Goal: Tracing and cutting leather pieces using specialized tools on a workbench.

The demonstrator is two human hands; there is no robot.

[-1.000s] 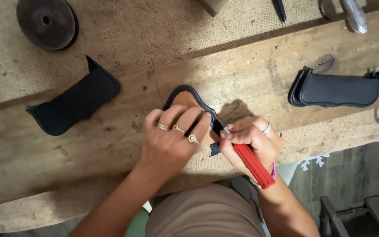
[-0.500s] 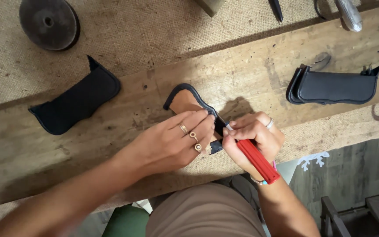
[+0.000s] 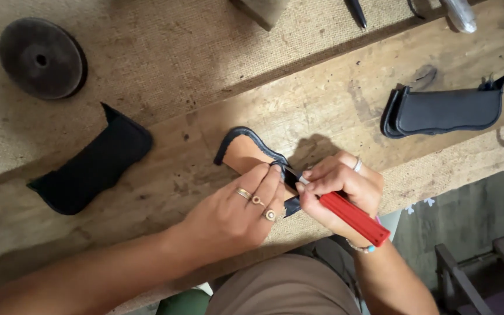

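Left hand: your left hand (image 3: 237, 213) is pressing down flat on the tan leather piece (image 3: 247, 153); the fingers are lying stretched and close together, three of them wearing rings, fingertips resting by the dark edging.
Right hand: your right hand (image 3: 339, 189) is curling tight around the red-handled tool (image 3: 354, 217); the fingers are closing on its handle, and its tip is meeting the piece's edge just beside your left fingertips.
Leather piece: it is lying on the wooden bench (image 3: 322, 105), near the front edge, between your two hands; tan face up, dark trim running round its rim.
Other pieces: a black leather piece (image 3: 91, 166) is sitting well apart to the left; a stack of dark pieces (image 3: 444, 111) is sitting well apart to the right.
Burlap: a coarse burlap sheet (image 3: 147, 52) is covering the far side; a dark round disc (image 3: 41, 58) with a centre hole is resting on it.
Hard to make out: the near end of the tan piece is hiding under your hands; the tool's tip is too small to tell its kind; tools along the top edge are getting cut off.
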